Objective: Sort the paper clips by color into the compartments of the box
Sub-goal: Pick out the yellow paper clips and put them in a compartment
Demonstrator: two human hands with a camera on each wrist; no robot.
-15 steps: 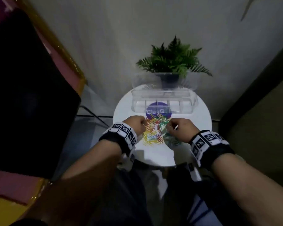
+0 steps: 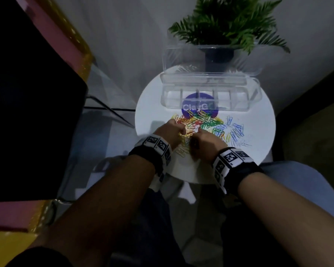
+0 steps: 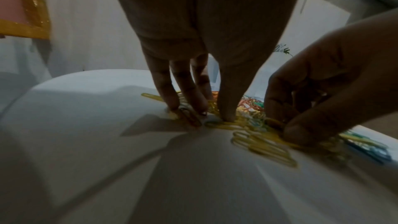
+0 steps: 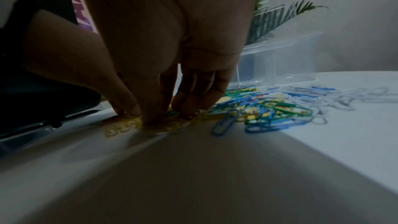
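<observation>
Paper clips lay in a mixed heap on the round white bench, just in front of the clear box, which stood at twelve o'clock from the heap with its lid raised. Blue clips had spread toward three o'clock, yellow clips toward six, red and green in the middle. Every compartment that showed looked bare, so by my judgement the sorting into the box had not begun; only rough grouping by color showed on the bench. Left hand pressed straight fingers down on the yellow clips at the heap's seven o'clock edge. Right hand, touching it, had its fingers curled down among yellow clips; whether it pinched any I could not tell. A potted fern stood behind the box.
</observation>
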